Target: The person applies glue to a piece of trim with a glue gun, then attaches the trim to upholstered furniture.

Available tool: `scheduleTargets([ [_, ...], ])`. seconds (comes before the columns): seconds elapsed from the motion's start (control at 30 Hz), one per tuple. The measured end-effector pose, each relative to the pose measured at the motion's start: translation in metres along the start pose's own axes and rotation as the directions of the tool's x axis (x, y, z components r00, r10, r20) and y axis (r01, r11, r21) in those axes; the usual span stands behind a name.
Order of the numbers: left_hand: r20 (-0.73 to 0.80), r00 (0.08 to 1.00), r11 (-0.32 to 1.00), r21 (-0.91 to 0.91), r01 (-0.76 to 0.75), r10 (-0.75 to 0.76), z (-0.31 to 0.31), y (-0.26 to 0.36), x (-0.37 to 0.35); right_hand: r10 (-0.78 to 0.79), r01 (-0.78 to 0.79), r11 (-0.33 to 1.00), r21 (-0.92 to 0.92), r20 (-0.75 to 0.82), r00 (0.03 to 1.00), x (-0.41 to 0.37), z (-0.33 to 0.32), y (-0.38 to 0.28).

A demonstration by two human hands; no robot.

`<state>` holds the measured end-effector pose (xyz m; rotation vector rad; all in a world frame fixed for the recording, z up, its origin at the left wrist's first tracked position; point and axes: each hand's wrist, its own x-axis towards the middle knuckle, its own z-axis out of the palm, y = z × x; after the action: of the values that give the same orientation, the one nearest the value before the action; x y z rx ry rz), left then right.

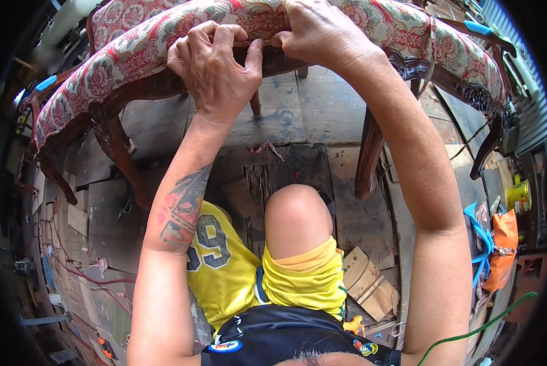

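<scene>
In front of me stands a long seat with carved dark wooden legs (116,143) and floral upholstery fabric (118,68) in red, cream and grey. My left hand (218,70) is closed at the fabric's lower front edge, its fingers curled over the cloth and its thumb pointing up. Beside it, my right hand (322,30) pinches the same edge, the thumb pressed near the wooden rail (276,63). The top of the frame cuts off part of the right hand's fingers. Any small item between the fingers is hidden.
Scissors (125,209) lie on the plank floor (273,119) at left, with a red cord (96,280) nearby. Wood pieces (371,285) and a yellow-orange tool (354,324) are near my knees. At right are an orange bag (501,256), a yellow can (518,196) and a green cord (481,326).
</scene>
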<state>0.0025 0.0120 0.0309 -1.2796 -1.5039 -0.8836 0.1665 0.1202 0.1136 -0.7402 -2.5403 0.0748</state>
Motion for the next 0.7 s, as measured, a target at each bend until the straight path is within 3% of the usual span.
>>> scheduleTargets([
  [0.13, -0.003, 1.0, 1.0, 0.0, -0.005, 0.005, -0.002, 0.004, 0.001, -0.001, 0.001, 1.0, 0.0, -0.019, 1.0, 0.0, 0.003, 0.0],
  [0.23, -0.033, 0.993, 0.993, 0.0, -0.118, 0.118, -0.002, 0.006, -0.006, 0.003, -0.003, 1.0, -0.001, -0.018, 1.0, 0.002, 0.005, 0.003],
  [0.3, -0.052, 0.953, 0.954, -0.035, -0.299, 0.297, -0.001, 0.006, -0.016, 0.007, -0.007, 1.0, -0.006, -0.019, 1.0, 0.002, 0.002, 0.003],
  [0.37, -0.009, 0.953, 0.951, -0.056, -0.304, 0.304, 0.0, 0.004, -0.023, 0.008, -0.008, 1.0, -0.005, -0.017, 1.0, 0.002, 0.005, 0.004],
  [0.47, 0.052, 0.946, 0.946, -0.072, -0.315, 0.319, 0.003, 0.002, -0.035, -0.033, 0.034, 0.999, 0.01, -0.052, 0.998, 0.001, 0.007, 0.011],
  [0.53, 0.043, 0.925, 0.924, 0.044, -0.38, 0.378, 0.006, 0.004, -0.04, -0.123, 0.128, 0.99, 0.056, -0.088, 0.989, 0.0, 0.001, 0.017],
  [0.6, 0.075, 0.924, 0.921, 0.077, -0.381, 0.376, 0.004, 0.004, -0.045, -0.165, 0.154, 0.969, 0.193, 0.041, 0.986, 0.003, -0.022, 0.012],
  [0.63, 0.086, 0.925, 0.923, 0.075, -0.377, 0.371, 0.003, 0.005, -0.047, -0.087, 0.007, 0.938, 0.348, 0.215, 0.973, -0.002, -0.042, 0.009],
  [0.7, 0.093, 0.925, 0.924, 0.071, -0.375, 0.368, 0.004, 0.006, -0.049, -0.101, 0.047, 0.961, 0.273, 0.19, 0.977, 0.0, -0.036, 0.012],
])
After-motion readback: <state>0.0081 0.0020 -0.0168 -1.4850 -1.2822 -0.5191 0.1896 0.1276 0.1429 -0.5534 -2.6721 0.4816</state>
